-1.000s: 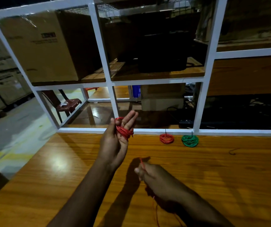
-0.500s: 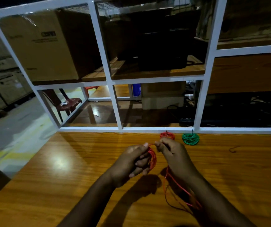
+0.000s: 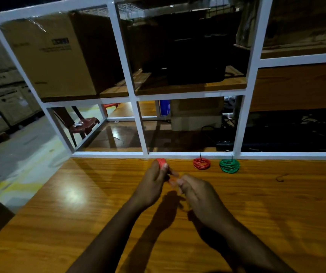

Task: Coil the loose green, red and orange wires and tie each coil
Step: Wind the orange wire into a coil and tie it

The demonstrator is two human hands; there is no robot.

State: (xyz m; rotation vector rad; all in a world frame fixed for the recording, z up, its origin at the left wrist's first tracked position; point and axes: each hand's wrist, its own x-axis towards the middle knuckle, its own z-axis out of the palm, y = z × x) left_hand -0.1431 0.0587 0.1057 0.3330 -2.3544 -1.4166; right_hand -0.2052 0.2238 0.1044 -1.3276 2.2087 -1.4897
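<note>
A glossy wooden table [image 3: 276, 223] carries everything, with a bright patch of light reflected on its left part. Near its far edge lie a red wire coil [image 3: 201, 163] and, just beside it to the right, a green wire coil [image 3: 229, 166]. Farther right lies a small dark wire scrap [image 3: 280, 177].
</note>
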